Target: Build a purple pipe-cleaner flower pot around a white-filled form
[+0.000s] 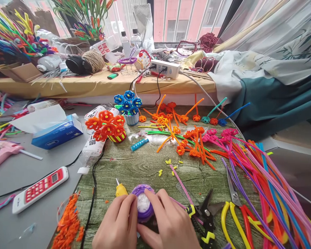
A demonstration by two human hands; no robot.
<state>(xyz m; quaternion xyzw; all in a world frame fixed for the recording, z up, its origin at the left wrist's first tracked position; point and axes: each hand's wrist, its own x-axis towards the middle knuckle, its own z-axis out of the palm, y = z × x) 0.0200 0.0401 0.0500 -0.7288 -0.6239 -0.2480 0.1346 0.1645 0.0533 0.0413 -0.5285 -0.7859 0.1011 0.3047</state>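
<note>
A small round purple pot (pixel 145 215), wrapped in fuzzy pipe cleaner with white stuffing (pixel 143 202) in its middle, is held between my two hands near the table's front edge. My left hand (pixel 118 221) pinches its left rim with thumb and fingers together. Curled round its right side is my right hand (pixel 168 219), its fingertips pressing on the top rim. Just behind the left fingers lies a yellow-bodied glue bottle with a pointed tip (pixel 121 189). Black-bladed cutters (pixel 208 211) with yellow and black handles rest by my right hand.
Orange pipe-cleaner flowers (pixel 181 129) spread across the back right, with long coloured pipe cleaners (pixel 272 193) and scissors (pixel 233 190) nearer. Two finished pots, one orange-flowered (pixel 106 126), one blue-flowered (pixel 128 103), stand behind. Orange scraps (pixel 67 224), a remote (pixel 40 189) and a tissue box (pixel 58 131) lie left.
</note>
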